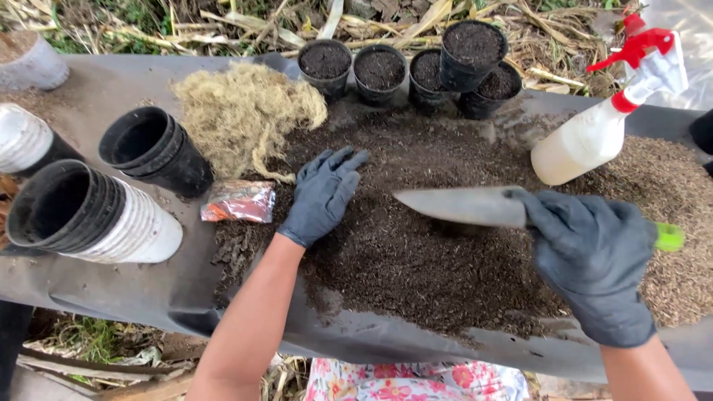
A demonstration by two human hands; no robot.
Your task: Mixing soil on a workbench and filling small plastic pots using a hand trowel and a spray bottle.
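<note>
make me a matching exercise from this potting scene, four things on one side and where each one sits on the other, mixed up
Things:
1. trowel
2. spray bottle
3. orange packet
4. soil-filled pots

Places:
A. in a row along the far edge of the sheet
B. held in the right hand, blade over the soil pile
C. lying at the right, red trigger pointing away
D. between the stacked empty pots and the left hand

Pairs: 1-B, 2-C, 3-D, 4-A
</note>
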